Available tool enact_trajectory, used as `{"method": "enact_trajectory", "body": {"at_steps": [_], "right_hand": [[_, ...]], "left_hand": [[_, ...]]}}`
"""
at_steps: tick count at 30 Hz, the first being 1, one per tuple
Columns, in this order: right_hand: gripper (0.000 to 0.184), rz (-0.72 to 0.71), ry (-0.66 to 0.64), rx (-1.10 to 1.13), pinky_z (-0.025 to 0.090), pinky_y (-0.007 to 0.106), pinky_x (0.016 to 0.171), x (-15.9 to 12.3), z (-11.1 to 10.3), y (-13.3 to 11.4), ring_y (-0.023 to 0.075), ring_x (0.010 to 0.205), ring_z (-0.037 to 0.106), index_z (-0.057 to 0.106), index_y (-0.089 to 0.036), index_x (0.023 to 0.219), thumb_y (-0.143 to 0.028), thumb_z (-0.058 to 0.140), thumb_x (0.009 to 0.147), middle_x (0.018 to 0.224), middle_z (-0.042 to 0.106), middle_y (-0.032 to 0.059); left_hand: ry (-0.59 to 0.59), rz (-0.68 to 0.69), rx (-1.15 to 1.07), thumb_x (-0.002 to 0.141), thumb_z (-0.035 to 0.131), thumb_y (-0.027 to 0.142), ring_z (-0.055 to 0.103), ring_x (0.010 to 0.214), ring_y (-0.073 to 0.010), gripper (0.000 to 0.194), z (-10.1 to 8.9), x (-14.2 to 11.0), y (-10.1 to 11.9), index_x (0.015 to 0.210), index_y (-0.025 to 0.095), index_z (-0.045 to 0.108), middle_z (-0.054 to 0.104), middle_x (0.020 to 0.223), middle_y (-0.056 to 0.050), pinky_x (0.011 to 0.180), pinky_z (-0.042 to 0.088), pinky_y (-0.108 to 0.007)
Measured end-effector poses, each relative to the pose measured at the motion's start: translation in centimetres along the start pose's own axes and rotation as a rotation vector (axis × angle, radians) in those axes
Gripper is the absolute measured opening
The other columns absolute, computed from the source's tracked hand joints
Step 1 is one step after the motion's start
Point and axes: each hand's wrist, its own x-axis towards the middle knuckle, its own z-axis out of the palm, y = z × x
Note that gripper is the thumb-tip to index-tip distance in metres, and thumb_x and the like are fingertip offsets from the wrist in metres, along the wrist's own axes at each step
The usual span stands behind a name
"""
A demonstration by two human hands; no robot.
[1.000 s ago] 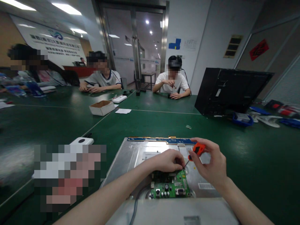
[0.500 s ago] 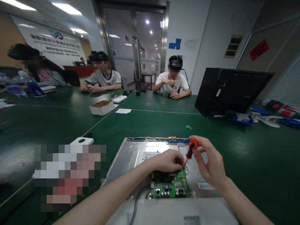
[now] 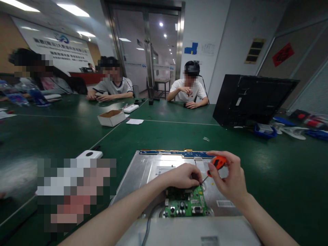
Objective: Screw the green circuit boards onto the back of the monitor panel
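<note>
While the right hand (image 3: pixel 230 175) grasps a screwdriver (image 3: pixel 218 162) just beyond the right side of the green board (image 3: pixel 187 202), the left hand (image 3: pixel 185 176) bends over the board's far edge. The right thumb and fingers pinch the red-and-black handle, which leans up and away to the right of the board; its thin shaft slants down to the board's far right corner. There the left fingertips bunch close around the tip; whether they grip anything cannot be told.

The board lies on a silvery panel (image 3: pixel 150 163), whose metal spreads past it on the left, right and far sides. Beyond the board, a blue strip (image 3: pixel 169 154) runs along the panel's far edge. A barcode label (image 3: pixel 225 203) sits to the board's right, and a grey cable (image 3: pixel 148 225) passes down on its left, over the pale cover (image 3: pixel 179 229) nearer than the board.

Well beyond the board and to its left, an open box (image 3: pixel 112 118) stands on the green table (image 3: pixel 276 184); far off to its right stands a black monitor (image 3: pixel 252 100).
</note>
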Motion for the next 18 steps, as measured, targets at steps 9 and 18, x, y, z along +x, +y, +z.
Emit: {"method": "enact_trajectory", "body": {"at_steps": [9,18], "right_hand": [[0.041,-0.055,-0.042,-0.019,0.056,0.026,0.051,0.99,-0.35,-0.56,0.0138,0.064,0.064,0.053,-0.029,0.135,-0.015,0.054,0.096,0.105,0.063,0.0073],[0.038,-0.032,-0.047,-0.002,0.057,0.027,0.052,0.66,-0.45,-0.59,0.0139,0.058,0.064,0.049,-0.024,0.133,-0.019,0.052,0.096,0.102,0.069,0.0076]], "left_hand": [[0.002,0.008,0.000,0.099,0.063,0.033,0.067,0.095,-0.0213,0.026,0.16,-0.01,-0.05,0.118,0.015,0.063,0.066,0.115,-0.007,0.082,0.058,-0.040],[-0.017,0.004,0.047,0.099,0.063,0.032,0.068,0.093,-0.0204,0.022,-0.09,-0.01,0.13,0.112,0.014,0.065,0.068,0.109,-0.006,0.082,0.058,-0.040]]}}
